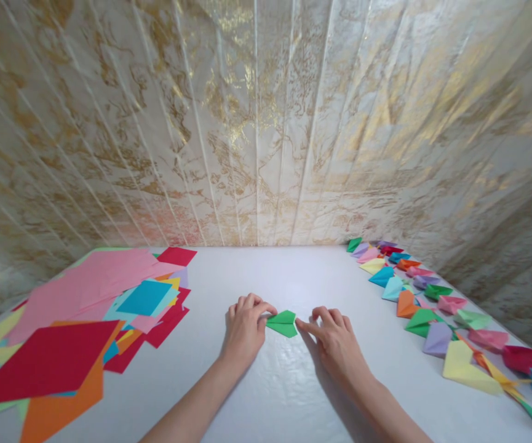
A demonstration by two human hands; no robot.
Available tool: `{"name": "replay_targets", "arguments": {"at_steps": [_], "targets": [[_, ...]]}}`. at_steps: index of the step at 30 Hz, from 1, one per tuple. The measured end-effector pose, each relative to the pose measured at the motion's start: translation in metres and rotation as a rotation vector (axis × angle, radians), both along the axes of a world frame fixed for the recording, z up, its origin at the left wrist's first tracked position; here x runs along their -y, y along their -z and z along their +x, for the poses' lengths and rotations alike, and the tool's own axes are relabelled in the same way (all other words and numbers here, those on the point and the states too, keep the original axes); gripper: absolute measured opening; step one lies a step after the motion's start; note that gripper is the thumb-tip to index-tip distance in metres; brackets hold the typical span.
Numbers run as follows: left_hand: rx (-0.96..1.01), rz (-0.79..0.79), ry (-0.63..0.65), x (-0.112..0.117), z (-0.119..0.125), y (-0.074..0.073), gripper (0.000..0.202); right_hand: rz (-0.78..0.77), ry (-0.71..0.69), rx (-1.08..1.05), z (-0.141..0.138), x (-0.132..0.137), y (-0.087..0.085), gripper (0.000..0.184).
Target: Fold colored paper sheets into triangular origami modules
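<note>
A small folded green paper piece (284,323) lies on the white table between my hands, with a narrow tip at left and a notched wide end at right. My left hand (247,326) pinches the narrow tip between thumb and index finger. On the other side, my right hand (337,338) has its index finger stretched toward the notched end, at or just beside its edge; I cannot tell whether they touch. The other fingers of that hand are loosely bent, and nothing shows in its grasp.
Stacks of coloured paper cover the table's left side, including a large pink sheet (85,286), a red sheet (48,360) and a blue square (144,298). Rows of folded paper pieces, such as a yellow one (466,369), line the right side. A patterned curtain (256,123) hangs behind the table (256,271).
</note>
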State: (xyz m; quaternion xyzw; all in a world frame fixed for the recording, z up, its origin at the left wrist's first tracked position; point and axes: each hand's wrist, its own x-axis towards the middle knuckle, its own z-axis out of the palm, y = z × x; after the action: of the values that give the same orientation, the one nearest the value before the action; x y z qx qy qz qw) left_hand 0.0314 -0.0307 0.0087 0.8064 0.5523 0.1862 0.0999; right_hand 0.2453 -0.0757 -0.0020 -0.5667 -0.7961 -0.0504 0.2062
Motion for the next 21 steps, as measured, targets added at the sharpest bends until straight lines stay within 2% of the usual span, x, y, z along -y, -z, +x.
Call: {"name": "replay_targets", "arguments": {"at_steps": [3,6,10,13,16,21], "targets": [[0.03,0.029,0.101,0.008,-0.001,-0.003,0.036,-0.031,-0.059,-0.018,-0.013,-0.006,-0.012,0.049],[0.04,0.034,0.179,0.012,-0.005,-0.003,0.037,-0.098,-0.14,-0.024,-0.035,-0.014,-0.018,0.048],[0.068,0.016,0.239,0.005,-0.013,0.002,0.031,-0.198,-0.155,-0.015,-0.053,-0.028,-0.018,0.028],[0.111,-0.001,0.258,-0.008,-0.019,0.007,0.022,-0.274,-0.142,-0.014,-0.054,-0.039,-0.024,0.018],[0.178,-0.019,0.245,-0.02,-0.024,0.011,0.018,-0.36,-0.13,-0.048,-0.05,-0.049,-0.035,0.022],[0.216,-0.033,0.23,-0.02,-0.026,0.014,0.018,-0.518,-0.123,-0.137,-0.05,-0.059,-0.04,0.013]]}}
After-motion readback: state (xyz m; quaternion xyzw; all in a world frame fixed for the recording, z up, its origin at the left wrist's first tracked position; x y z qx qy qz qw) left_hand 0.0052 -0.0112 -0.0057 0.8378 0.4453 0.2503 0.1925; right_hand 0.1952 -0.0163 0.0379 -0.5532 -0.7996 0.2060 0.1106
